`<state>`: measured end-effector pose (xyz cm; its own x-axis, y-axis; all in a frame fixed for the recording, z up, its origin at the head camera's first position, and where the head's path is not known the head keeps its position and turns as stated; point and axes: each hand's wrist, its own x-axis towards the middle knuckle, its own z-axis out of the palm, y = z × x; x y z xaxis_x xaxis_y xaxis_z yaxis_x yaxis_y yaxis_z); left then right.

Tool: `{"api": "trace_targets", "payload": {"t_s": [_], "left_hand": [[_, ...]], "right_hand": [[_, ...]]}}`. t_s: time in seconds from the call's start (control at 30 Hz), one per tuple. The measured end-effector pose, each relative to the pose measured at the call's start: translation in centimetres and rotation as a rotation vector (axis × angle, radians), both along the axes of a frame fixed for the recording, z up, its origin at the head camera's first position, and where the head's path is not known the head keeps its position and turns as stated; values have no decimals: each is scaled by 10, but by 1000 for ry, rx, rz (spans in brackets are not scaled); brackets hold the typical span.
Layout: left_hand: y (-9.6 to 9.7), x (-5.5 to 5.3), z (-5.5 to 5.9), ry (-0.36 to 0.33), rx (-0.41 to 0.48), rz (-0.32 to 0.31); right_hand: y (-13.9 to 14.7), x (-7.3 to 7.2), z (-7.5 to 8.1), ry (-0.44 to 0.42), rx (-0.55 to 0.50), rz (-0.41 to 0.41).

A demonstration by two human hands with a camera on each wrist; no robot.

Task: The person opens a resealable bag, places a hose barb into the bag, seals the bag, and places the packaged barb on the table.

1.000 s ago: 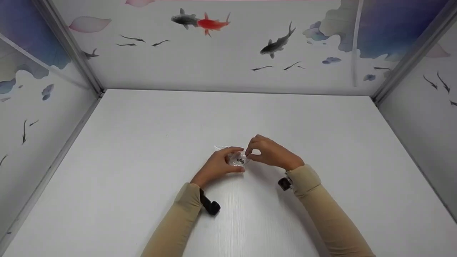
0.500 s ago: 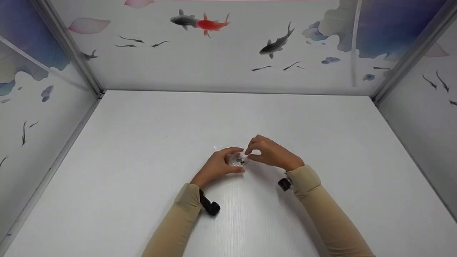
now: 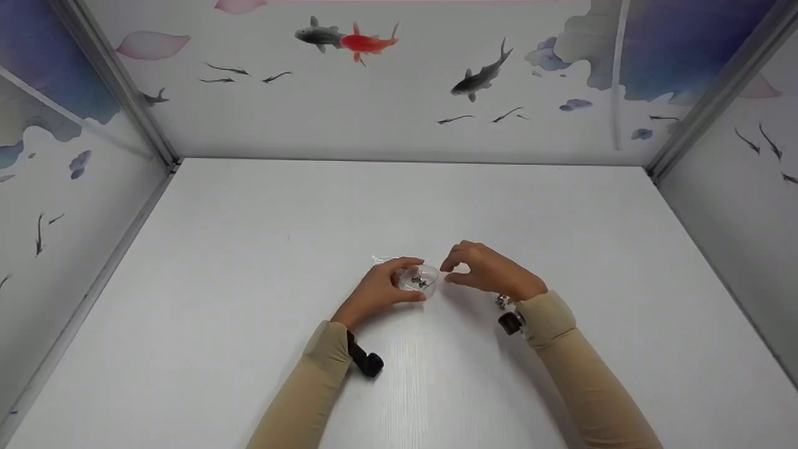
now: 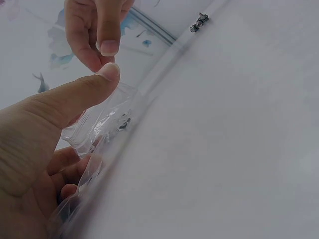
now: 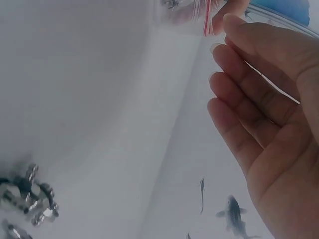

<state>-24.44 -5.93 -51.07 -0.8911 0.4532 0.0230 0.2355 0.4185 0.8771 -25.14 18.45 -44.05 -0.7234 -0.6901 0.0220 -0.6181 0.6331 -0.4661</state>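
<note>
My left hand (image 3: pixel 380 285) grips a clear plastic zip bag (image 3: pixel 430 273), with thumb and fingers spread round its sides. The bag's mouth faces my right hand and looks rounded open. Inside lie several small dark metal pieces (image 3: pixel 419 282), too small to name. A red zip line (image 5: pixel 207 17) shows along the mouth in the right wrist view. My right hand (image 3: pixel 492 269) hovers just right of the bag, its fingers loosely bent, and no object shows between them. In the left wrist view the right fingertips stand above the left thumb (image 4: pixel 107 72).
A small heap of shiny metal pieces (image 5: pixel 32 199) lies on the white table (image 3: pixel 249 349), just below the right wrist in the head view. Printed walls (image 3: pixel 386 118) enclose the table at the back and both sides. Each wrist wears a black camera (image 3: pixel 372 365).
My right hand has let go of the bag's edge and moved a little right. The metal heap now shows more beside the right wrist. My left hand stays in place, and the bag's mouth looks wider.
</note>
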Motion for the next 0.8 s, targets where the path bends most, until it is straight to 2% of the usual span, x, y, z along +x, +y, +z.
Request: {"api": "trace_targets", "payload": {"t_s": [0.37,0.6,0.8], "left_hand": [[0,-1,0,23,-14,13],[0,0,0,43,-32,10],[1,-1,0,34,-15,5]], "right_hand": [[32,6,7,-84,51,-67],[49,8,9,-102,82,-74],[63,9,8,-141,104,-93]]}}
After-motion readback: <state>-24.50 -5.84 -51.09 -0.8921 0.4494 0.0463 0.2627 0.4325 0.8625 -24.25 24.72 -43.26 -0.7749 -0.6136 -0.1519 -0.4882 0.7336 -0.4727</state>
